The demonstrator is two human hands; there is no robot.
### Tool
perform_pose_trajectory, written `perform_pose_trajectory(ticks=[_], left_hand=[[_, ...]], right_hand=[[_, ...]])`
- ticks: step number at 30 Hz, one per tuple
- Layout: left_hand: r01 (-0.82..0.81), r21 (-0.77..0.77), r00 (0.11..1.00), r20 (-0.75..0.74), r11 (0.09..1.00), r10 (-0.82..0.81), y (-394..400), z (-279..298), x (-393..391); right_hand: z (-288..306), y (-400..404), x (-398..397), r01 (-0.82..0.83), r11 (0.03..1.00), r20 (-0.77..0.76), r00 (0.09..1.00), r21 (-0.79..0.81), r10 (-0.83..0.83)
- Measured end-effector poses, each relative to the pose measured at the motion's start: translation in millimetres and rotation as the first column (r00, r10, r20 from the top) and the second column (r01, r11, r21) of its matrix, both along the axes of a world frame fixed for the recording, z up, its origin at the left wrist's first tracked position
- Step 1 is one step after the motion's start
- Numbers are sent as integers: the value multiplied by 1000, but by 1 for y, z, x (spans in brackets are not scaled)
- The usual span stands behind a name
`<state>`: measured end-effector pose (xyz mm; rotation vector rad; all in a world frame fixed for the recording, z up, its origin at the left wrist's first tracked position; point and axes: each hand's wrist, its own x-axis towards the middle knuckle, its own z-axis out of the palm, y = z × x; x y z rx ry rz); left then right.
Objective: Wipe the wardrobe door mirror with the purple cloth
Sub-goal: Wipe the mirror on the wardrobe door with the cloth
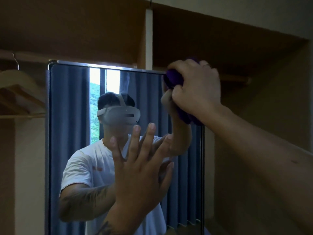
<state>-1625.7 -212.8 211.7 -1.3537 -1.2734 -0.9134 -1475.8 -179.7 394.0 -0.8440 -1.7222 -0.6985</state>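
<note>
The wardrobe door mirror [71, 116] stands upright in a thin metal frame and fills the middle of the view. My right hand [196, 87] grips the bunched purple cloth [174, 78] and holds it against the mirror's top right corner. More of the cloth hangs below my wrist. My left hand [140, 167] is raised in front of the mirror's middle, fingers straight and spread, fingertips at or near the glass. The mirror reflects a person in a white shirt and blue curtains.
Wooden hangers [18, 92] hang on a rail in the open wardrobe section at the left. A white vertical post [149, 36] rises above the mirror. Brown wardrobe panels surround the mirror, with a shelf edge [235, 78] at the right.
</note>
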Motion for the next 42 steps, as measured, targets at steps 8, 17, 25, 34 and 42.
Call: perform_pose_trajectory(ticks=[8, 17, 25, 34, 42], left_hand=[[-4, -25, 1000, 7, 1000, 5, 1, -1, 0], [-9, -2, 1000, -3, 1000, 9, 0, -1, 0], [-28, -64, 999, 23, 998, 30, 0, -1, 3], [-58, -64, 998, 21, 996, 60, 4, -1, 4], [-60, -75, 998, 22, 995, 61, -1, -1, 5]], right_hand=[[3, -20, -36, -47, 998, -88, 995, -49, 43], [5, -3, -3, 54, 998, 45, 998, -25, -53], [6, -28, -43, 59, 997, -32, 998, -57, -61], [4, -24, -62, 51, 994, -12, 999, 98, -51], [-2, -5, -5, 24, 1000, -42, 999, 12, -23]])
